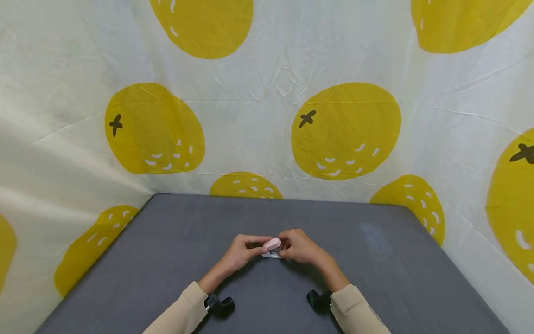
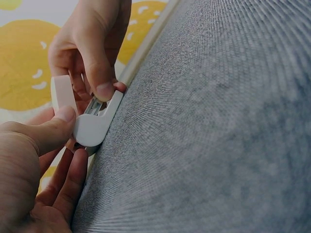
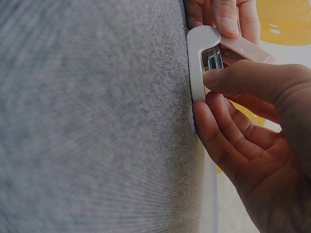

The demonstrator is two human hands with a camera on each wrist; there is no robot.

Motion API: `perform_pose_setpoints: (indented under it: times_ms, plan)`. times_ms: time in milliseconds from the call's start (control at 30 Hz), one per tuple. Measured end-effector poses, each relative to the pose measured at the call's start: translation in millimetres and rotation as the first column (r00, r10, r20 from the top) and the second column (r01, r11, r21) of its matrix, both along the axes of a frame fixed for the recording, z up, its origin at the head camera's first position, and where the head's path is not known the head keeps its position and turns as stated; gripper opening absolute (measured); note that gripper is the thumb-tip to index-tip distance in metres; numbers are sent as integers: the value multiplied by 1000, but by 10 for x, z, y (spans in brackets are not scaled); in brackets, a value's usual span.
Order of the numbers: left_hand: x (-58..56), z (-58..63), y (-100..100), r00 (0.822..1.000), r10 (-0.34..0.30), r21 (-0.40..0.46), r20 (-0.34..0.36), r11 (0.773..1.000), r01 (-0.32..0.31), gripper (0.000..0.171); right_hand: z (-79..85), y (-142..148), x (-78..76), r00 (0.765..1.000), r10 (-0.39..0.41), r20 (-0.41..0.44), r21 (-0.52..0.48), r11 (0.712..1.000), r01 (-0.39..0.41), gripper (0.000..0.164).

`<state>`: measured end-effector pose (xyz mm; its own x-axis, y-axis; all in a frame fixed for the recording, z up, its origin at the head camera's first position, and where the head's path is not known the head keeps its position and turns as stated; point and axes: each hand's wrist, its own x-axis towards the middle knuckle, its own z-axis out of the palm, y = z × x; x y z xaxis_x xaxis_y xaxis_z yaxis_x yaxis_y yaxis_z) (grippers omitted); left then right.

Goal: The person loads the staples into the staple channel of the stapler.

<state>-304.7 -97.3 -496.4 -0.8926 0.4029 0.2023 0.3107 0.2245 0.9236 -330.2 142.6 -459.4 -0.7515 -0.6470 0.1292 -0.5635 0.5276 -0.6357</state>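
A small stapler sits on the grey table between both hands, its pink top arm (image 1: pixel 272 243) raised from the white base (image 1: pixel 271 255). My left hand (image 1: pixel 239 253) grips the hinge end. In the left wrist view its thumb (image 2: pixel 51 128) presses the pink arm close to the hinge, while other fingers lie behind and below the white body. From the opposite end, my right hand (image 1: pixel 301 247) holds the base. Its thumb (image 3: pixel 233 76) lies on the metal staple channel (image 3: pixel 213 59), with the fingertips under the base's front end. The channel is partly covered by that thumb.
A grey cloth-covered table (image 1: pixel 175 222) extends around the hands, with a paler patch (image 1: pixel 375 237) at the right. Behind and beside it hangs a white curtain (image 1: pixel 250 116) printed with yellow fruit. Black wrist cameras (image 1: pixel 221 305) are worn below both hands.
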Motion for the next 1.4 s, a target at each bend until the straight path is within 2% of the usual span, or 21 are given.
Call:
perform_pose_setpoints:
  times_ms: [200, 467, 833, 1400]
  plan:
    - [-6, -20, -10, 1000, -12, 18, 2, 1000, 12, 35, 12, -2, 13, 1000, 7, 11, -7, 1000, -7, 12]
    - [-1, 16, 2, 1000, -17, 29, -4, 999, 17, 35, 30, -1, 14, 1000, -5, 4, -8, 1000, 5, 14]
    - [-7, 0, 4, 1000, -13, 19, -21, 1000, 13, 35, 19, -6, 9, 1000, -10, -5, 2, 1000, 10, 12]
    - [0, -4, 12, 1000, 13, -4, 8, 1000, -13, 34, 6, -2, 20, 1000, -16, -5, -4, 1000, 16, 14]
